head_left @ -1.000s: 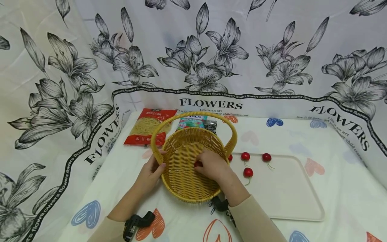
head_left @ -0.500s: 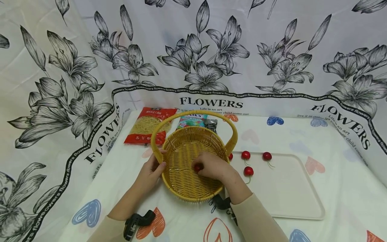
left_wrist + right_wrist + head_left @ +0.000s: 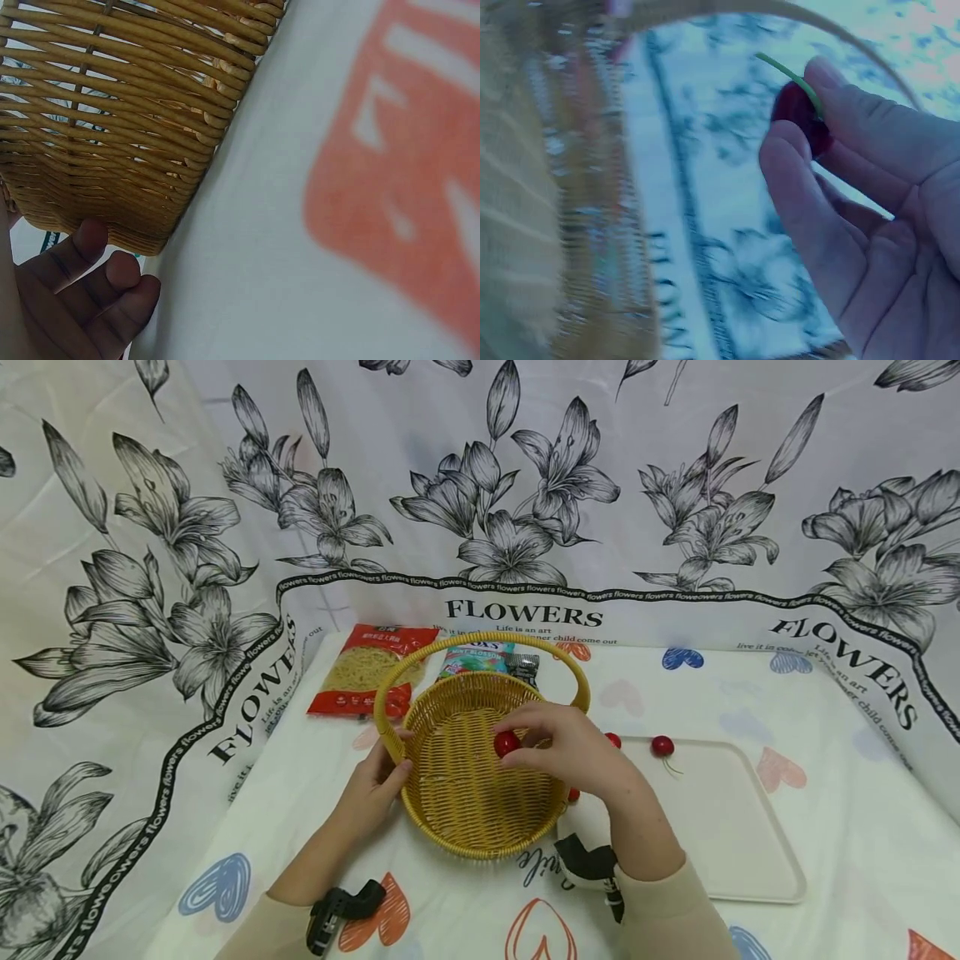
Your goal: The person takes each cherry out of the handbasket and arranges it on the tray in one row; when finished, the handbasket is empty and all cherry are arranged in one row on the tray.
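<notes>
A yellow wicker basket (image 3: 467,810) with a tall arched handle stands mid-table, its inside facing the head view. At its left side my left hand (image 3: 380,789) holds it, thumb over the rim by the handle's foot. In the left wrist view the fingers (image 3: 124,300) lie along the outside of the weave. My right hand (image 3: 573,747) is raised over the basket's right part. Between thumb and fingertips it pinches a dark red cherry (image 3: 506,743), whose green stem shows in the right wrist view.
Right of the basket lies a white tray (image 3: 720,835). One cherry (image 3: 662,746) sits at its back edge, and two more are partly hidden behind my right hand and the basket rim. Behind the basket are a red pasta bag (image 3: 360,672), a teal packet (image 3: 474,658) and a small dark packet (image 3: 525,668).
My right hand has risen from the basket's bottom and shifted right, bringing the cherry up with it. My left hand and the basket have stayed in place.
</notes>
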`<action>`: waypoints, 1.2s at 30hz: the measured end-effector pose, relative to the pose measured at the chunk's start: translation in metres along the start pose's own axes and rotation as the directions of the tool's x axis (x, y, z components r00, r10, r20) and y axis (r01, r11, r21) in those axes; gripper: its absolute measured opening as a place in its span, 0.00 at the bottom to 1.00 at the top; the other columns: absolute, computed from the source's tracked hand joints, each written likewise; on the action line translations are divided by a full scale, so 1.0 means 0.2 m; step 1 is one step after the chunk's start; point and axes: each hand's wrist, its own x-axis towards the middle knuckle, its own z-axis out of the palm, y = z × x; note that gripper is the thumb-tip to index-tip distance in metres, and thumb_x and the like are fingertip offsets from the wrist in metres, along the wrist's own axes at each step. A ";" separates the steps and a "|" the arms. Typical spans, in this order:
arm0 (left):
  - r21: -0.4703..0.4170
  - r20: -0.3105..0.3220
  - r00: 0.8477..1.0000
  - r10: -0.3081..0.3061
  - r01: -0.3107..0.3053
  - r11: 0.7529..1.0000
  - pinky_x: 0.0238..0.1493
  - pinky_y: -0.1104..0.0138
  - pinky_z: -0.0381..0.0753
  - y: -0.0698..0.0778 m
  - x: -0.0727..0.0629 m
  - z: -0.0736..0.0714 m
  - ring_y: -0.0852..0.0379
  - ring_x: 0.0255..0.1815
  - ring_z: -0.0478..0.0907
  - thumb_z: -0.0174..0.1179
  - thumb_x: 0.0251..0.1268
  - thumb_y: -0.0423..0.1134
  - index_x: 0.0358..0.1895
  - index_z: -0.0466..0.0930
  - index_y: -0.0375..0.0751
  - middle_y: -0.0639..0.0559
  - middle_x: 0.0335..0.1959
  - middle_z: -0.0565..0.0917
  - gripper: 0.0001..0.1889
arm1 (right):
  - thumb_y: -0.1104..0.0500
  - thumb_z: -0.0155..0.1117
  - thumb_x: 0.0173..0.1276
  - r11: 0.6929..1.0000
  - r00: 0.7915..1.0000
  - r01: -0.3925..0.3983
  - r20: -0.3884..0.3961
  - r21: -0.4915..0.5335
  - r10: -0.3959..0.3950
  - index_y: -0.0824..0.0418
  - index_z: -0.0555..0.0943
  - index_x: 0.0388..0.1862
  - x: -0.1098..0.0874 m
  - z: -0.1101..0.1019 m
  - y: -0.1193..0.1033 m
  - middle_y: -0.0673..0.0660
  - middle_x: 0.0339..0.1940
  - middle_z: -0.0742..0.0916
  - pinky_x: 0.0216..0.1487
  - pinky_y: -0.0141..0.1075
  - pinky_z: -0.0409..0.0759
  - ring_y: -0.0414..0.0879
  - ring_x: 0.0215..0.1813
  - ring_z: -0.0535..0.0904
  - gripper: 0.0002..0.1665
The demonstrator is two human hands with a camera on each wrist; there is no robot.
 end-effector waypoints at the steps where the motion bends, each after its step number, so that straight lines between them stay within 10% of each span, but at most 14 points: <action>1: 0.000 0.003 1.000 0.006 -0.006 1.000 0.26 0.66 0.77 0.02 0.00 0.00 0.59 0.28 0.75 0.51 0.71 0.31 0.66 0.63 0.40 0.35 0.42 0.80 0.21 | 0.54 0.72 0.59 1.000 1.000 0.008 -0.002 0.015 -0.008 0.44 0.82 0.49 -0.02 -0.03 -0.01 0.42 0.44 0.83 0.41 0.37 0.81 0.39 0.42 0.81 0.18; 15: -0.021 0.025 1.000 -0.018 0.019 1.000 0.25 0.65 0.78 0.12 -0.01 -0.01 0.60 0.27 0.76 0.50 0.72 0.32 0.66 0.63 0.39 0.34 0.42 0.79 0.21 | 0.57 0.67 0.64 0.994 0.987 -0.098 -0.119 0.052 0.104 0.49 0.79 0.56 -0.29 -0.35 0.10 0.49 0.52 0.81 0.44 0.39 0.81 0.47 0.48 0.81 0.20; 25: -0.017 0.023 1.000 -0.013 0.013 1.000 0.26 0.66 0.77 0.12 -0.01 -0.02 0.60 0.26 0.75 0.50 0.72 0.31 0.65 0.64 0.42 0.33 0.41 0.78 0.21 | 0.43 0.67 0.62 0.872 0.860 -0.489 -0.186 -0.032 0.475 0.52 0.77 0.58 -0.43 -0.50 0.31 0.56 0.47 0.84 0.45 0.43 0.72 0.51 0.45 0.80 0.28; 36: -0.025 0.030 1.000 -0.010 0.010 1.000 0.26 0.66 0.77 0.11 0.00 -0.02 0.61 0.26 0.74 0.50 0.72 0.31 0.66 0.63 0.38 0.34 0.40 0.78 0.21 | 0.53 0.69 0.60 0.767 0.768 -0.641 -0.033 -0.031 0.640 0.59 0.79 0.55 -0.49 -0.49 0.60 0.55 0.32 0.76 0.29 0.37 0.66 0.49 0.31 0.67 0.25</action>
